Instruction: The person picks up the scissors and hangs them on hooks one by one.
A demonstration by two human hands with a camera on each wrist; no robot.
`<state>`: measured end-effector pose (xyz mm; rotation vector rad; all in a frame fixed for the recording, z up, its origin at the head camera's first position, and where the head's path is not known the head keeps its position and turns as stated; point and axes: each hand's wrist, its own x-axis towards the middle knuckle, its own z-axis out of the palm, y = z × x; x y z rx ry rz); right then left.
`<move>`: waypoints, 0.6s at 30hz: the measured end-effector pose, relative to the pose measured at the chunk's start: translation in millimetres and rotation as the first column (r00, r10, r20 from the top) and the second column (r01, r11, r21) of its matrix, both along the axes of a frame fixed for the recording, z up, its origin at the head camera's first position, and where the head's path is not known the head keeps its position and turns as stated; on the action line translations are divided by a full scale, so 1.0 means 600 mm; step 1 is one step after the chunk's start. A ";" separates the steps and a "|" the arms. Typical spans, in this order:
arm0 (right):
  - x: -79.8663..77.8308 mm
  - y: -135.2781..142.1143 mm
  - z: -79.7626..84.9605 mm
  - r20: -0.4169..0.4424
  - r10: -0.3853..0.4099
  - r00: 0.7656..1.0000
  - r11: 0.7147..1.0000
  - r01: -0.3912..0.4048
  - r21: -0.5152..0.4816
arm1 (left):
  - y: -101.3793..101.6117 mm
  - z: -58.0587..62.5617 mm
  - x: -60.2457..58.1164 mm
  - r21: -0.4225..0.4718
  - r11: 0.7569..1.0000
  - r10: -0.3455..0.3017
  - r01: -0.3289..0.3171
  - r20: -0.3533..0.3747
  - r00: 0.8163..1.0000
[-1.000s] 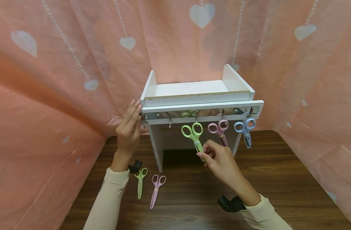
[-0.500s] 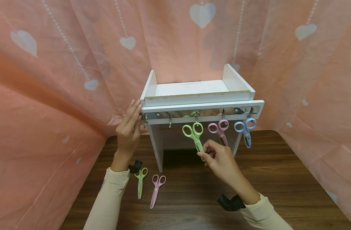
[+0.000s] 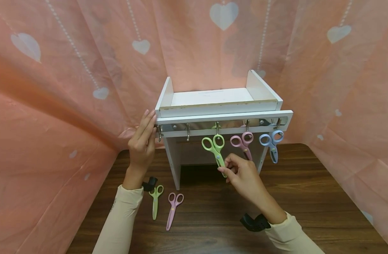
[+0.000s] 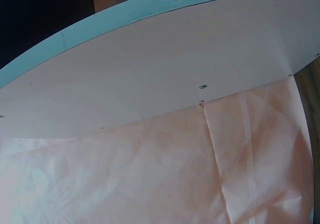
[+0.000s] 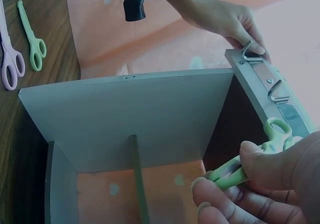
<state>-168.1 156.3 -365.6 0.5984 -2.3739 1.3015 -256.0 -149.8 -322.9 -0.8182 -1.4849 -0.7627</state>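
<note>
Cream sleeve over on the left, and up it goes to the left hand, fingers straight, resting against the 9 o'clock end of a white board with silver metal hooks, which runs across the front of a white wooden shelf unit. Down at 7 o'clock from the shelf, on the dark brown wood-grain desk, light-green plastic scissors lie, handles at 12, tip at 6. Just beside them, at 4 o'clock, come long pink plastic scissors, tip at 7.

Centre stage now: lime-green plastic scissors, handles up at 11 o'clock, one ring overlapping the middle hook; whether the hook passes through it, I cannot tell. Below, at 5 o'clock, the right hand pinches the blades between thumb and fingers. At 3 o'clock, mauve-pink scissors hang from the fourth hook, and further along, light-blue scissors dangle from the fifth.
</note>
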 end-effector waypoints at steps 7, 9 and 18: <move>-0.004 0.001 -0.003 0.010 -0.008 1.000 1.000 0.008 -0.006 | 0.000 0.001 0.002 -0.002 1.000 0.011 -0.011 -0.002 1.000; -0.005 0.001 -0.005 0.010 -0.009 1.000 1.000 0.009 -0.012 | 0.000 0.001 0.002 -0.004 1.000 0.007 -0.007 -0.002 1.000; -0.010 0.002 -0.012 0.026 -0.011 1.000 0.998 0.013 -0.063 | -0.001 0.001 0.004 -0.011 1.000 0.002 -0.002 0.000 1.000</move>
